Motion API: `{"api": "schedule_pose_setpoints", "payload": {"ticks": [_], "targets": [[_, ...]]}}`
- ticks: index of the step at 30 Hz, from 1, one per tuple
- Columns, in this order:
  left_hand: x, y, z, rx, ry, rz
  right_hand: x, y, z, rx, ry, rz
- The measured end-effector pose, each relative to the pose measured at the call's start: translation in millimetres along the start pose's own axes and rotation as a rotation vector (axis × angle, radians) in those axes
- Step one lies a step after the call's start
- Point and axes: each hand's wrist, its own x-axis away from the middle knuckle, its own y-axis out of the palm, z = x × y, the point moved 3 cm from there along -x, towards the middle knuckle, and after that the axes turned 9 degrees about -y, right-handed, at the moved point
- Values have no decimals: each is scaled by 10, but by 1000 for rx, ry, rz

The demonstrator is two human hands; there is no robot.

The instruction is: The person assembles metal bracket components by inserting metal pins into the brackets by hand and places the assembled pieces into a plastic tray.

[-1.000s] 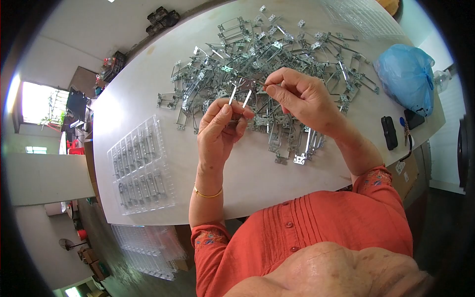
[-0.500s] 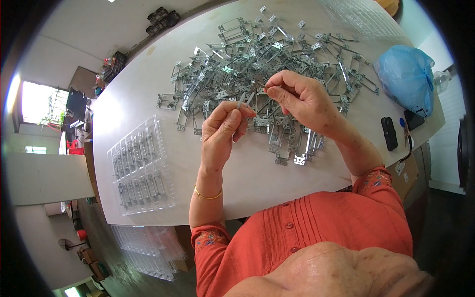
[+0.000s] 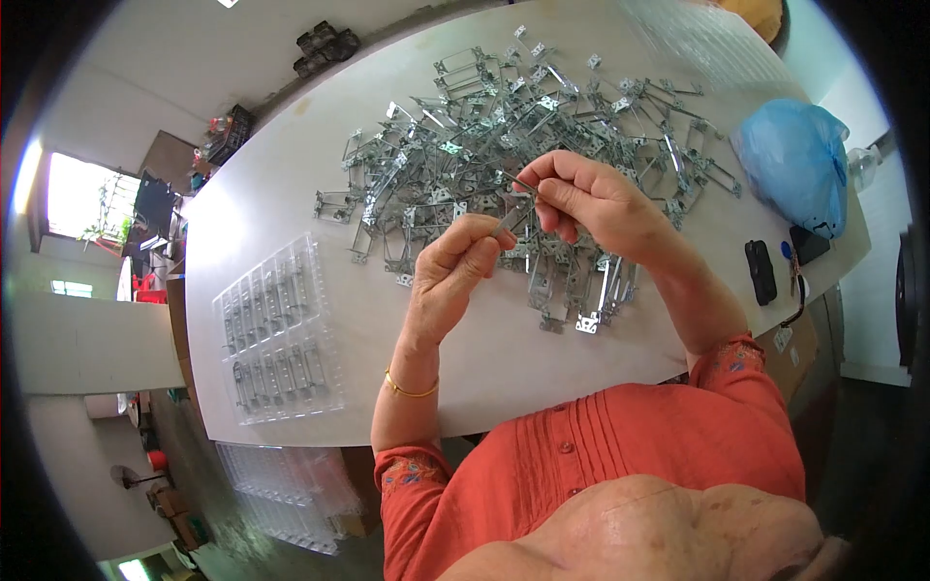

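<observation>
My left hand [image 3: 451,279] is closed, pinching a flat grey metal strip [image 3: 509,219] that sticks out past thumb and forefinger. Just to its right and a little higher, my right hand [image 3: 599,205] grips a thin dark metal piece [image 3: 521,184] between its fingertips. The two pieces are very close at their ends; whether they touch or are joined I cannot tell. Beneath and beyond both hands spreads a tangled pile of small metal brackets [image 3: 455,145] with thin rods and punched end plates.
A clear plastic tray [image 3: 334,382] with metal parts in rows lies at the left. More clear trays [image 3: 707,44] are at the far right. A blue plastic bag [image 3: 792,165], a black case [image 3: 760,272] and keys [image 3: 794,266] lie on the right. Stacked trays [image 3: 281,494] stand below the table edge.
My left hand has moved slightly right and down, with its strip now tilted more toward the right hand. The right hand has moved slightly lower, and its thin piece shows more.
</observation>
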Motion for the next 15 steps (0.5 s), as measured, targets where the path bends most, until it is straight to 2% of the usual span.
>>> {"api": "schedule_pose_setpoints", "payload": {"ticks": [11,15], "targets": [[10,30,42,-228,60,-66,-24,-64,18,-29,134,-84],[12,62,74,-265,50,-98,-49,-108,51,66,22,-62]]}}
